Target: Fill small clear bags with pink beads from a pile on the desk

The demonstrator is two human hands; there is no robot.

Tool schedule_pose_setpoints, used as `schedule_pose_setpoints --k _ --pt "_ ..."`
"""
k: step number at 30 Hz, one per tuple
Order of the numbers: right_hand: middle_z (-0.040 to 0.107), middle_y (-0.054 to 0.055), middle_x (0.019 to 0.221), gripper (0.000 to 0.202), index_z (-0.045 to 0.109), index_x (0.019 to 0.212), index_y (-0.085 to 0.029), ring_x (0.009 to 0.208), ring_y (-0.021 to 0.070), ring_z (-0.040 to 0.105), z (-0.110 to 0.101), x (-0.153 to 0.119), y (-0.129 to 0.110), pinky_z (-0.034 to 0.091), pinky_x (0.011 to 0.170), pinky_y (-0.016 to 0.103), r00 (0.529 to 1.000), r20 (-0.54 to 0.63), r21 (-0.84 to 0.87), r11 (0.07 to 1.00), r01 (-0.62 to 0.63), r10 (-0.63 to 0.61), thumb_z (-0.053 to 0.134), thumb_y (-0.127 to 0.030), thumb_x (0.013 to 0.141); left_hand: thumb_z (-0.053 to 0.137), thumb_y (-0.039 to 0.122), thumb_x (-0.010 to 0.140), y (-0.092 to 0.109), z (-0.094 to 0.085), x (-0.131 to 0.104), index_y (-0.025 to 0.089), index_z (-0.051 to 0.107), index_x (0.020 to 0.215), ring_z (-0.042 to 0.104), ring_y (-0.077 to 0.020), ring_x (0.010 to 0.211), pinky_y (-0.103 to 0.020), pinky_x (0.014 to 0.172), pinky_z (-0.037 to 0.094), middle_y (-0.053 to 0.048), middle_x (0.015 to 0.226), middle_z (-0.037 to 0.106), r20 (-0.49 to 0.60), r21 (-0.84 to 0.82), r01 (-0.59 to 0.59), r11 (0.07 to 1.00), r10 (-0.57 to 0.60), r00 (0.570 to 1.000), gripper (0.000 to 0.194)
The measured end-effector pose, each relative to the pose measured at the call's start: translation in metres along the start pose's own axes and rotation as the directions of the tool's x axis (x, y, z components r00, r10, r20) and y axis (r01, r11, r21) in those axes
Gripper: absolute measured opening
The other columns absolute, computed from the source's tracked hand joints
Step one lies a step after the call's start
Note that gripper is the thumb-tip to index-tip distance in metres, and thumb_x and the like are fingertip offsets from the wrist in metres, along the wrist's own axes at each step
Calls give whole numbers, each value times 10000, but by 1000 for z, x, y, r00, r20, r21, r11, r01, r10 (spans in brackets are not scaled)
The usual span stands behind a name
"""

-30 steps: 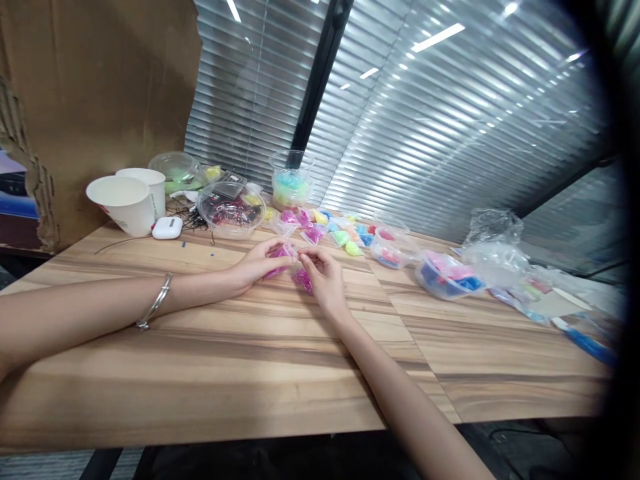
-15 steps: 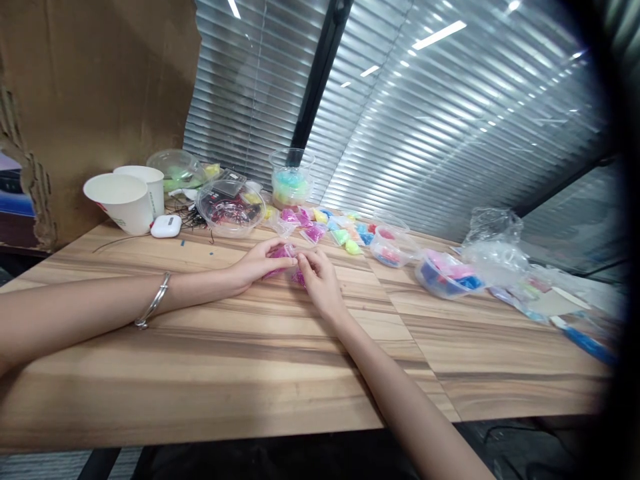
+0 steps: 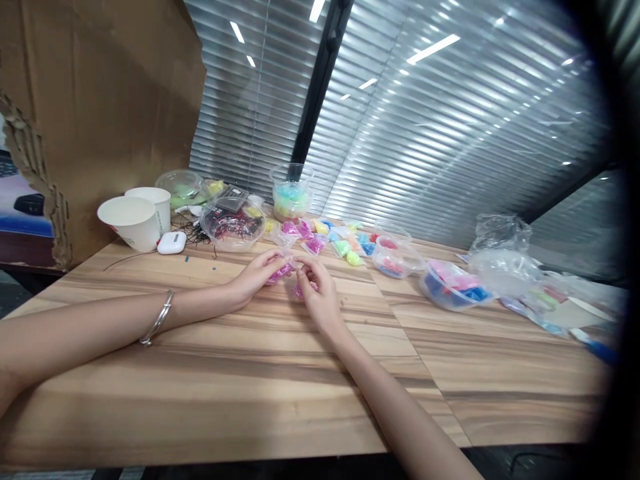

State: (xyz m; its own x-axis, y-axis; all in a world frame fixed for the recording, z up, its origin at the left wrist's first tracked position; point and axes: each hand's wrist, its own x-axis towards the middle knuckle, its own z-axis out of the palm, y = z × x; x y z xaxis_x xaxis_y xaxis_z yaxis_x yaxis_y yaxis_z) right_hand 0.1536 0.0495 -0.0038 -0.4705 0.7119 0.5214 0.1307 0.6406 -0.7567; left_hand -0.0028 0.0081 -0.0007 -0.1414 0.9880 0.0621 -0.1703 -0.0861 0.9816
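My left hand [image 3: 255, 279] is closed on a small clear bag of magenta bits [image 3: 281, 271], thumb across its front. My right hand [image 3: 319, 288] is beside it, fingers bent and pinched at the bag's upper right edge. A second patch of magenta [image 3: 299, 291] shows just left of my right fingers, low over the table; whether it is a separate bag I cannot tell. Beyond my hands lies a row of small bags, among them a magenta bag [image 3: 314, 245], a green one [image 3: 342, 248] and a yellow-green one [image 3: 354, 259].
White paper cups [image 3: 130, 223] and a white earbud case [image 3: 171, 243] stand at the left, near a clear bowl of dark and red wires [image 3: 233, 227]. Behind is a tall clear cup [image 3: 292, 193]. Right are a tub with blue and pink packets [image 3: 450, 287] and crumpled plastic [image 3: 503, 260].
The view has tilted up a little, so everything sits lower in it. My right fingers have shifted slightly along the bag's top edge; my left hand keeps its hold.
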Motion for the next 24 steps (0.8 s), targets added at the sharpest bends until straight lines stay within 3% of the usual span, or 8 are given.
schedule_pose_setpoints --k 4,8,16,20,24 --pt "579 48 933 285 557 1193 -221 824 175 546 3 0 4 456 792 312 1000 22 36 999 -15 14 435 -271 940 617 519 764 -5 -4 1 238 594 1096 576 -159 1005 -229 770 450 -37 1167 609 -57 28 9 1000 -7 998 436" --pt "602 66 1090 280 562 1189 -224 987 192 562 5 0 5 442 899 330 1000 29 72 997 7 -9 426 -269 949 582 544 778 -6 -6 0 259 571 1152 582 -176 1002 -242 755 454 -38 1191 606 -52 62 60 996 -57 997 471" --pt "614 56 1141 255 581 1126 -222 1090 187 554 9 -1 6 414 974 341 1000 18 118 993 7 -9 398 -302 967 568 533 797 -9 -10 -1 206 616 1110 510 -224 1186 -336 1050 354 -71 1246 596 -21 136 -29 990 32 999 455" --pt "611 74 1124 313 513 1230 -217 1038 192 576 11 0 7 440 952 357 999 -35 128 992 -12 16 418 -339 958 510 586 808 -8 -8 -4 221 559 1200 491 -251 1228 -393 1066 353 -81 1312 552 -78 149 -29 988 41 996 539" --pt "489 91 1324 473 416 1360 -236 1232 212 456 12 -2 2 365 1055 385 999 -24 42 998 39 -38 503 -374 917 474 573 837 -3 -4 -8 242 499 1262 406 -225 1316 -370 1127 284 -67 1396 471 -73 208 -117 971 135 988 539"
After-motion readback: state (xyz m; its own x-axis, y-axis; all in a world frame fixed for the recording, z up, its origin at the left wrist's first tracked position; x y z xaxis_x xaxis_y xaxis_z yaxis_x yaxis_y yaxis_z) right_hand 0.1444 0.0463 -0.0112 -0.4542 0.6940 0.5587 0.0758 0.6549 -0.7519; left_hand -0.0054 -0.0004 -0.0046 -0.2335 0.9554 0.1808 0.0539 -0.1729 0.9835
